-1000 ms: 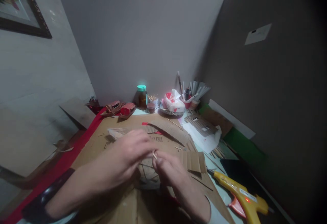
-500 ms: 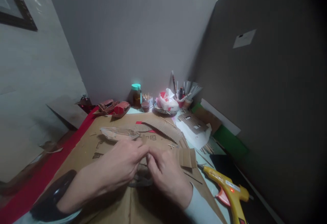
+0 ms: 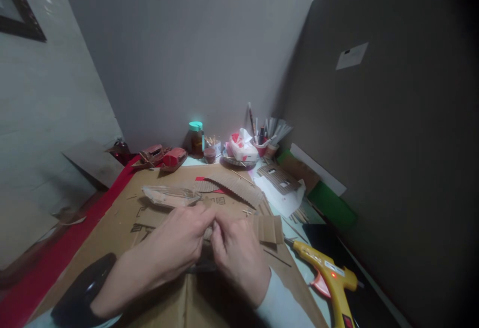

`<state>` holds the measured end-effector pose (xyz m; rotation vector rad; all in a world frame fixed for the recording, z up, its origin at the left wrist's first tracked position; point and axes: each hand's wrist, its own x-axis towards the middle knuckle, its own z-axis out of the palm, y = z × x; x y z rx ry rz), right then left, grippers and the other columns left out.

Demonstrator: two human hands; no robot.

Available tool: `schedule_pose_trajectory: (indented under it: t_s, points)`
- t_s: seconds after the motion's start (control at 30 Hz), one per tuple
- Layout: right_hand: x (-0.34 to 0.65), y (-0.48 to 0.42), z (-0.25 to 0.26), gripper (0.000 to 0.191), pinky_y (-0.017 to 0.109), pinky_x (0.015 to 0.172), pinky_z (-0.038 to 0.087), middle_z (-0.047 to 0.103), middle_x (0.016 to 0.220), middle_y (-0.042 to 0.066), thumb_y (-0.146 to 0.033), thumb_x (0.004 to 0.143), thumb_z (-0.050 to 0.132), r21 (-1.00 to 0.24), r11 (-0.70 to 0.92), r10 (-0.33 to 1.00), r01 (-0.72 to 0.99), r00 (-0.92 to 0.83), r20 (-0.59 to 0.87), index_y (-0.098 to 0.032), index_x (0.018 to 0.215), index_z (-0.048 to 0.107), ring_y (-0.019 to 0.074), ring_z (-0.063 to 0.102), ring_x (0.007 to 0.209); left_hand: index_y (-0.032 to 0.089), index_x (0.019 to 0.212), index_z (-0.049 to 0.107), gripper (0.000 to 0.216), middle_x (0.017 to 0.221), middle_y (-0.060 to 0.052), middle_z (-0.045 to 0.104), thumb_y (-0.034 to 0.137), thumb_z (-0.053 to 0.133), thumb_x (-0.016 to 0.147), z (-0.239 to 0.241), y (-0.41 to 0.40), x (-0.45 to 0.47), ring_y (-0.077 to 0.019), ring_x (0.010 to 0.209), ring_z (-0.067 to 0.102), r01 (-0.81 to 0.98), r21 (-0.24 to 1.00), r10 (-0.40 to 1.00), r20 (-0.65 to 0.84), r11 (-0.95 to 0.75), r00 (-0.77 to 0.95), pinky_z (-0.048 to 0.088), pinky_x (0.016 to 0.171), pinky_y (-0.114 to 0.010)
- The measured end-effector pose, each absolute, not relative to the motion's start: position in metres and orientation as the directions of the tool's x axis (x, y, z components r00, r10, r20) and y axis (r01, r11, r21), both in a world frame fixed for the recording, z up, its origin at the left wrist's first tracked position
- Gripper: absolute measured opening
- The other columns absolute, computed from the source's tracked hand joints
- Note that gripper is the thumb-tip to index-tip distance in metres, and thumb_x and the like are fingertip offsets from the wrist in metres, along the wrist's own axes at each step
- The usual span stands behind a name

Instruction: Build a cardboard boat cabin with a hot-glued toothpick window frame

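Both hands meet at centre of the cardboard sheet (image 3: 112, 228), fingertips pressed together. Left hand (image 3: 179, 243) and right hand (image 3: 237, 253) both pinch closed on a small cardboard piece (image 3: 208, 232) held between them, just above the sheet; most of the piece is hidden by the fingers, shape unclear. Dark object under the hands, too hidden to name.

Left wrist wears a black watch (image 3: 80, 290). Right arm in a light sleeve (image 3: 279, 303).

Just beyond the left hand lies a clear plastic bag (image 3: 168, 195), flat on the sheet. Corrugated cardboard strip (image 3: 239, 188) lies further back, right of centre. Folded corrugated panel (image 3: 270, 228) sits just beside the right hand, on its right. Yellow glue gun (image 3: 325, 273) lies near right, nozzle pointing toward the panel, red light on its body.

Back of desk: jar with teal lid (image 3: 195, 138), tissue pack (image 3: 242, 148), cup of brushes and pens (image 3: 264, 141), two small red model boats (image 3: 162, 157). Model cardboard roof (image 3: 279, 177) sits on white paper at right. Grey boards wall the desk at back and right.
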<state>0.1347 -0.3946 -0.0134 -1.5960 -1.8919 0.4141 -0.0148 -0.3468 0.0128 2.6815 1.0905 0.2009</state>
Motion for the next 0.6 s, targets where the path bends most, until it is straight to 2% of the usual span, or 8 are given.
schedule_pose_trajectory:
  t_s: [0.17,0.27,0.43,0.5,0.6]
  points:
    - [0.126,-0.395,-0.017,0.020,0.034,0.058,0.015,0.065,0.068,0.007,-0.018,0.091,0.040,-0.613,0.118,0.976,0.781,0.022,0.215,-0.019,0.081,0.057,0.0180,0.051,0.057,0.019,0.079,0.047,0.016,0.073,0.000,0.048,0.010,0.039,0.088,0.007,-0.354,-0.001,-0.0181,0.063,0.045,0.723,0.296,0.769,0.067,-0.624,0.636,0.029,0.061,-0.032]
    - [0.126,-0.390,-0.021,0.021,0.034,0.058,0.014,0.059,0.064,0.006,-0.019,0.091,0.039,-0.651,0.089,0.978,0.754,0.058,0.201,-0.019,0.079,0.056,0.0173,0.046,0.056,0.018,0.079,0.050,0.013,0.073,0.000,0.048,0.007,0.044,0.085,0.009,-0.353,0.001,-0.0165,0.062,0.042,0.699,0.360,0.769,0.090,-0.617,0.633,0.028,0.061,-0.031]
    - [0.142,-0.383,-0.013,0.023,0.029,0.062,0.024,0.048,0.065,0.000,-0.020,0.090,0.037,-0.778,0.207,0.974,0.593,-0.050,0.221,-0.020,0.067,0.043,0.0152,0.046,0.065,0.019,0.080,0.061,0.020,0.075,0.000,0.059,0.023,0.047,0.092,0.037,-0.343,-0.016,-0.0167,0.071,0.052,0.530,0.593,0.738,0.169,-0.606,0.654,0.035,0.068,-0.031]
    - [0.148,-0.385,-0.006,0.027,0.027,0.061,0.026,0.042,0.063,-0.002,-0.023,0.090,0.038,-0.831,0.249,0.968,0.498,-0.141,0.206,-0.020,0.063,0.038,0.0138,0.043,0.065,0.019,0.078,0.064,0.021,0.071,0.001,0.060,0.029,0.052,0.091,0.048,-0.339,-0.023,-0.0154,0.069,0.054,0.454,0.714,0.759,0.166,-0.533,0.630,0.037,0.066,-0.029]
    - [0.151,-0.393,0.004,0.029,0.024,0.057,0.029,0.038,0.061,-0.004,-0.030,0.092,0.037,-0.898,0.278,0.941,0.341,-0.285,0.183,-0.020,0.065,0.042,0.0115,0.040,0.058,0.017,0.073,0.063,0.025,0.066,0.000,0.063,0.034,0.056,0.089,0.052,-0.335,-0.027,-0.0139,0.058,0.060,0.290,0.897,0.769,0.080,-0.333,0.635,0.045,0.060,-0.025]
